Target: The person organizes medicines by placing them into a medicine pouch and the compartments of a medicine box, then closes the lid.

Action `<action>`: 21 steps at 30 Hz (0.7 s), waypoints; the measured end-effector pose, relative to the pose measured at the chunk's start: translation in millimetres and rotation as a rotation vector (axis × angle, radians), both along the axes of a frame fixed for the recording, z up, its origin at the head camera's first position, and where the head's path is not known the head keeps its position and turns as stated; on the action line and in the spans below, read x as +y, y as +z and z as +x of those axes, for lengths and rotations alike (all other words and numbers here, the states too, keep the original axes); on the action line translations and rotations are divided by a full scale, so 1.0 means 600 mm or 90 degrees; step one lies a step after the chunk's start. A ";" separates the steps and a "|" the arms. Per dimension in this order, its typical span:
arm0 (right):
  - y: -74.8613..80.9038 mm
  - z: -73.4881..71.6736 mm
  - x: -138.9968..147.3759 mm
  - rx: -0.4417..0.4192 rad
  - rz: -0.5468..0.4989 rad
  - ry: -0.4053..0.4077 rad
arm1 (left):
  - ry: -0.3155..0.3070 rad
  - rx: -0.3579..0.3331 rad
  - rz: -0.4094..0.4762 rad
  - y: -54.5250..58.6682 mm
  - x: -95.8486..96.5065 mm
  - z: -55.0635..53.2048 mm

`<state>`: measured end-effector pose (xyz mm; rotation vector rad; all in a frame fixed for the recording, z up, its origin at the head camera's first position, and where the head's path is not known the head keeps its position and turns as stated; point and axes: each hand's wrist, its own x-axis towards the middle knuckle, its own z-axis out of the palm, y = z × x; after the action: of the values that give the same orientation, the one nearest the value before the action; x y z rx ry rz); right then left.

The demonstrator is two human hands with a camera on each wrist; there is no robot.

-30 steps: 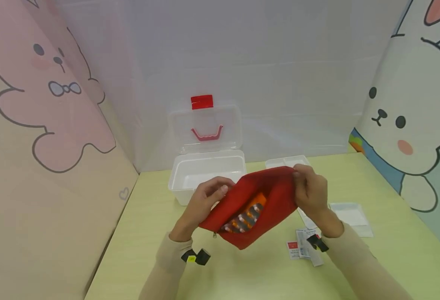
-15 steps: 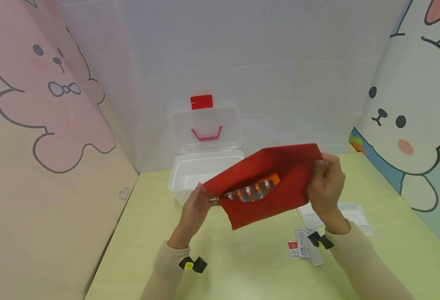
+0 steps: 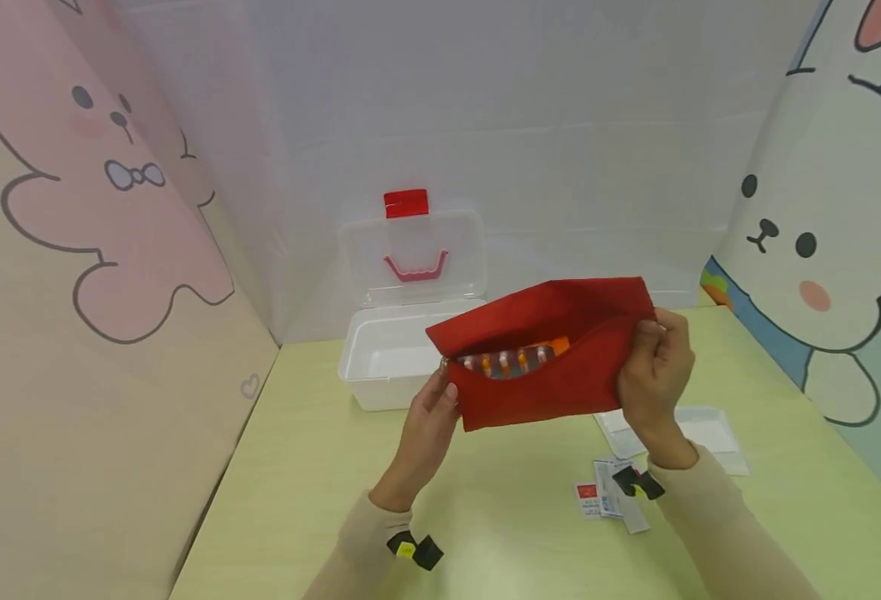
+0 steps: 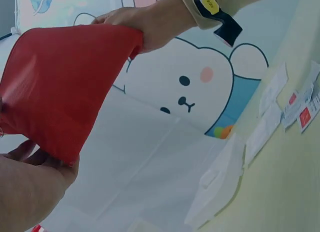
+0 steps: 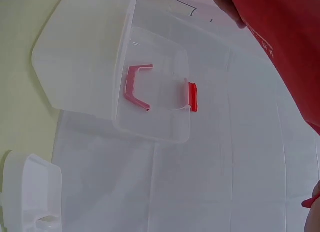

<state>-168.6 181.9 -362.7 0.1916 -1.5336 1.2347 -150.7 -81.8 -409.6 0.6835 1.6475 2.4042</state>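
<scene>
A red zip pouch [image 3: 538, 396] is held up above the table in the head view, its mouth gaping towards me. Inside it lies a blister pack of capsules [image 3: 511, 362], partly hidden by the pouch's front wall, with an orange piece at its right end. My left hand [image 3: 427, 429] pinches the pouch's lower left side, close to the zip end. At the opposite end, my right hand [image 3: 653, 379] grips the right edge with its thumb in front. The left wrist view shows the pouch's smooth outer side [image 4: 60, 82] between both hands.
Behind the pouch stands a white plastic box [image 3: 361, 392] with its clear lid [image 3: 458, 242] raised against the back wall. To the right lie a white tray [image 3: 718, 425] and several small paper packets [image 3: 608, 492]. Printed sheets flank the table on both sides.
The pouch has risen, moved right and turned more level, both hands moving with it. The left hand has shifted its hold along the left side. The blister pack remains inside.
</scene>
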 end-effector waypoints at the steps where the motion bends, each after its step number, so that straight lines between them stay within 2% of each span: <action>1: -0.001 0.001 -0.001 0.000 0.000 0.001 | -0.015 -0.015 0.021 0.001 0.004 0.000; 3: -0.002 0.002 -0.002 0.003 -0.002 0.010 | -0.030 -0.046 0.042 0.005 0.010 0.002; 4: -0.002 0.002 -0.003 0.006 -0.003 0.016 | -0.024 -0.057 0.037 0.006 0.013 0.004; 8: -0.005 0.001 -0.004 0.020 -0.008 0.029 | 0.060 -0.063 -0.047 0.011 0.021 0.012; 10: -0.007 0.001 -0.003 0.019 -0.010 0.026 | 0.105 -0.044 -0.094 0.012 0.023 0.015; 12: -0.009 0.001 -0.003 0.014 -0.021 0.028 | 0.134 -0.017 -0.125 0.012 0.023 0.019; 17: -0.013 0.003 -0.002 -0.006 -0.045 0.028 | 0.144 0.048 -0.113 0.012 0.023 0.024; 21: -0.015 0.001 -0.005 -0.017 -0.057 0.018 | 0.199 0.091 -0.128 0.014 0.027 0.027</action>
<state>-167.8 178.7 -371.9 0.1399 -1.4989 1.3303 -134.5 -65.6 -401.4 0.6168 2.1639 2.3829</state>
